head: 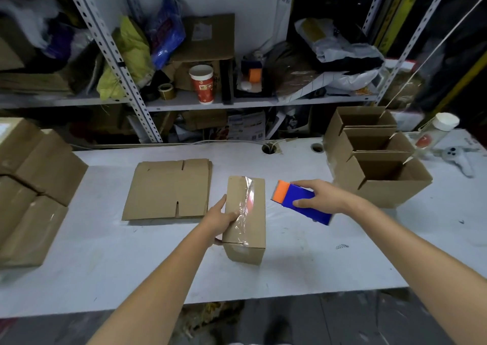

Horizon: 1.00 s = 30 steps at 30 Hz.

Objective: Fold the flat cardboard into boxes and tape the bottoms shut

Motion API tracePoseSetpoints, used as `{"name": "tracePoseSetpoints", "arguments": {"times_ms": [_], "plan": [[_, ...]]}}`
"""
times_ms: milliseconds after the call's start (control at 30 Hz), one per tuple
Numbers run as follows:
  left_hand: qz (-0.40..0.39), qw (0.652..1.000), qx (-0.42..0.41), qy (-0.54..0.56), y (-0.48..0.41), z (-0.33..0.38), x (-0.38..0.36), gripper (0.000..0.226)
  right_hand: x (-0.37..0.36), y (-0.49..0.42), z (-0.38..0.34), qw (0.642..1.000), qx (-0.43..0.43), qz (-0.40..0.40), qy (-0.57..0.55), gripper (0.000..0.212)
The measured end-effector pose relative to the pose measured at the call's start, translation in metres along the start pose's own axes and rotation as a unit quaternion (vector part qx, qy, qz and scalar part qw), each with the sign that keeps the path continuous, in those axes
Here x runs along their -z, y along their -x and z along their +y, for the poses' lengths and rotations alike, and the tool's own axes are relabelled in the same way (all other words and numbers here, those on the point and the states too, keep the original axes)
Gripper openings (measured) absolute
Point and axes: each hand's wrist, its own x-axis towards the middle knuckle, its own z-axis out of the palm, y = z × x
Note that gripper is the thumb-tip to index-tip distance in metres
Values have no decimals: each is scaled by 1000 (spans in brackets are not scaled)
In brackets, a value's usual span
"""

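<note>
over at nine o'clock on the white table (290,265), closed brown boxes (34,191) sit stacked, cut off at the edge of view. moving in, at about ten o'clock of the worked box, the flat cardboard (166,189) lies in a low pile, slots showing. how many sheets, can't count from here. those blanks look light and stiff along the flutes, so i'd lift one by a long edge, not by a flap.

now the middle: the left hand (220,219) grips the box (246,249) on its nine o'clock wall, fingers curled over the top edge, the thumb side low and partly hidden. the box stands bottom-up on the table. a strip of clear tape (246,207) runs twelve to six along the seam and laps down the near face. hollow and light, i reckon, and the walls would bow if squeezed mid-panel. best held at the corners or folded edges, and off the tape, which looks slick.

at three o'clock, just beside the box and not touching it, the right hand (320,197) is clamped round a blue tape dispenser (300,203), orange end pointing at the box. whether it rests on the table or hangs above it, can't tell. roll and blade are hidden too.

further along at three o'clock, open boxes (379,170) stand bunched in a row, mouths up. beyond them, at two o'clock, a white-capped bottle (434,131) and a pale controller (458,160), both blurry. glare on the tape hides whether its far end is pressed flat, and the box's open side faces down, out of sight.
</note>
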Motion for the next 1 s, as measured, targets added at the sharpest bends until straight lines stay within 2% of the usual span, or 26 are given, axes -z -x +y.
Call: {"name": "tracePoseSetpoints", "arguments": {"times_ms": [133, 200, 267, 333, 400, 467, 500, 700, 800, 900, 1000], "plan": [[8, 999, 6, 37, 8, -3, -9, 65, -3, -1, -25, 999, 46, -20, -1, 58], [14, 1000, -1, 0, 8, -2, -7, 73, -5, -3, -34, 997, 66, -30, 1, 58], [61, 994, -57, -67, 5, 5, 0, 77, -5, -4, -43, 996, 73, -40, 9, 59], [100, 986, -128, -46, 5, 20, 9, 68, -4, -4, -51, 995, 78, -53, 16, 60], [30, 988, -149, 27, 6, 35, 17, 69, -2, -2, -59, 994, 86, -62, 17, 60], [-72, 987, -127, 65, 7, 46, 26, 79, 2, -2, -68, 993, 96, -66, 17, 60], [-100, 985, -121, 66, 9, 49, 30, 77, 3, -2, -71, 993, 98, -67, 24, 61], [-143, 980, -106, 87, 11, 55, 43, 43, 7, 1, -82, 991, 104, -73, 46, 64], [-120, 985, -89, 92, 11, 56, 42, 28, 7, 2, -87, 990, 107, -74, 55, 64], [-52, 994, -87, 50, 9, 60, 36, 13, 4, 0, -98, 987, 108, -82, 86, 63], [19, 995, -69, 68, 1, 59, 47, 13, 15, 0, -98, 984, 94, -70, 132, 60]]}}
